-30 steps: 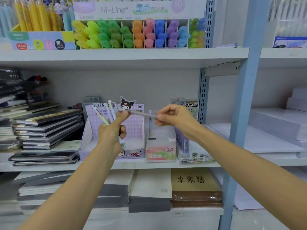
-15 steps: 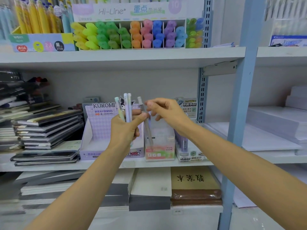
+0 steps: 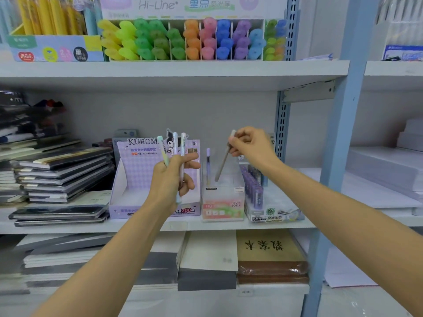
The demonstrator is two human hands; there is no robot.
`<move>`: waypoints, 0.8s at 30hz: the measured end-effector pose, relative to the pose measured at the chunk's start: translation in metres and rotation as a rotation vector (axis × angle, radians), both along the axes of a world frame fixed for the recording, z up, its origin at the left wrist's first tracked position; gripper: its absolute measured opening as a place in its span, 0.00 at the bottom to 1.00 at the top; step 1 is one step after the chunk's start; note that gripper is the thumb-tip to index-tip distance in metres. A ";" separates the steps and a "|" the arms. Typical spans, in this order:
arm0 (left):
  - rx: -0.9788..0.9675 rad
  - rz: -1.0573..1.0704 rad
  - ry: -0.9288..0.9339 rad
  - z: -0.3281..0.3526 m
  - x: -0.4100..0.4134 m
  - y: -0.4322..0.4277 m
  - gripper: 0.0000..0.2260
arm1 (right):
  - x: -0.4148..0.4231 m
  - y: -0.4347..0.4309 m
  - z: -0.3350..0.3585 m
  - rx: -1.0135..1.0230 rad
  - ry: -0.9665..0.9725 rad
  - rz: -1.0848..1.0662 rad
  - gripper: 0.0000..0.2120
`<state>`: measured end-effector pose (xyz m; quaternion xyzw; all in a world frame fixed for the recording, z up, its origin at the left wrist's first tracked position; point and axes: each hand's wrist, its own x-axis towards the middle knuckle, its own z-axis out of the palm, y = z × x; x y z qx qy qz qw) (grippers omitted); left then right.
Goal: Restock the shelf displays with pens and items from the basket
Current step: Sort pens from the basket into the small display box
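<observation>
The right hand [image 3: 251, 147] pinches a grey pen [image 3: 221, 167] in its grip, tip down in the clear box [image 3: 223, 209] on the shelf [image 3: 68, 227]. The left hand [image 3: 171, 181] clasps three pale pens [image 3: 175, 143] upright in its grip, before the purple box [image 3: 137, 170].

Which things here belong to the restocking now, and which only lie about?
In use: right hand pinching a slim grey pen; clear plastic Fruit Soda display box; left hand gripping three pastel pens.
Lying about: rainbow row of highlighters; stack of dark notebooks.
</observation>
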<state>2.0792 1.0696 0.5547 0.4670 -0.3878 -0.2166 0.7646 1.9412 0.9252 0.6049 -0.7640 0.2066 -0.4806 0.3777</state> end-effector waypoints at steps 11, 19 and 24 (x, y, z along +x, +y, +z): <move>0.041 -0.075 -0.153 -0.019 0.011 -0.007 0.11 | 0.038 -0.013 -0.016 -0.396 0.322 -0.155 0.05; 0.061 -0.118 -0.173 -0.024 0.011 -0.012 0.11 | 0.042 -0.023 -0.016 -0.427 0.293 -0.114 0.10; 0.065 -0.121 -0.183 -0.022 0.010 -0.010 0.11 | 0.053 -0.026 -0.016 -0.569 0.397 -0.269 0.06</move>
